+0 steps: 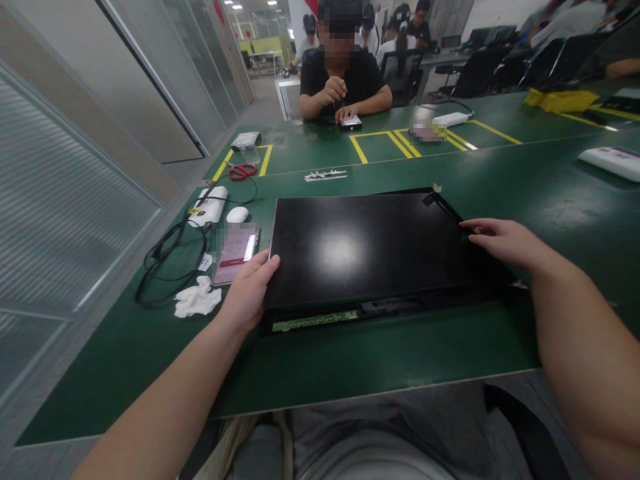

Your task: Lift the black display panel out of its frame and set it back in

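A flat black display panel [350, 247] lies over a black screen housing [493, 270], shifted a little to the left so that the housing's right side shows. Along the near edge a strip of green circuit board [315, 321] is exposed. My left hand [250, 287] grips the panel's left edge, thumb on top and the other fingers hidden below. At the far right side, my right hand [505, 241] has its fingers bent round the housing's rim. Bits of tape [437, 189] stick up from the housing's far right corner.
Left of the panel lie a phone [235, 257], a white mouse [237, 215], crumpled tissue [199, 298], a black cable [155, 270] and red-handled scissors [243, 172]. Beyond it are small white strips [325, 175]. Across the green table [380, 360], a person [345, 87] works on a small device.
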Motion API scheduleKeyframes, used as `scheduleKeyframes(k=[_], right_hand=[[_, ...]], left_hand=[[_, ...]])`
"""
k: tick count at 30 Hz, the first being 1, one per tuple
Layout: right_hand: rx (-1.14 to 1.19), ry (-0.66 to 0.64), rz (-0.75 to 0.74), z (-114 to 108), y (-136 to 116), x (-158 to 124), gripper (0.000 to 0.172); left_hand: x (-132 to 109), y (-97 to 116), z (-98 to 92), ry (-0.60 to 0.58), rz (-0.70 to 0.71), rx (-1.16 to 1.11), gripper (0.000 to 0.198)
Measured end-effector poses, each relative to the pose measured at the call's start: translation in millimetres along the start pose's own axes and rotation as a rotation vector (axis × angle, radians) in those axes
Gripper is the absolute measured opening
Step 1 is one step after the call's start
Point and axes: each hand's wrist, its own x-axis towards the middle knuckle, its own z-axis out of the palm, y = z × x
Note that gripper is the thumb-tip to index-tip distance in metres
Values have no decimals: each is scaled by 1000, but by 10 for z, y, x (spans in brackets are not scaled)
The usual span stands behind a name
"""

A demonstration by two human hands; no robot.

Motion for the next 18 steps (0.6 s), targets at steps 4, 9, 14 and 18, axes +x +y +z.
scheduleKeyframes(k=[4,9,14,18], right_hand=[[7,-5,13,-7,-16,-20,49],[28,4,7,5,-6,-21,48],[29,5,1,17,16,5,48],[22,7,-8,20,23,10,49]], left_hand=[[3,-2,-6,6,0,-5,23],[7,-8,-6,28,14,-15,22],[24,-30,-8,-12,31,-29,25],[44,-54,-17,-14,42,-30,27]])
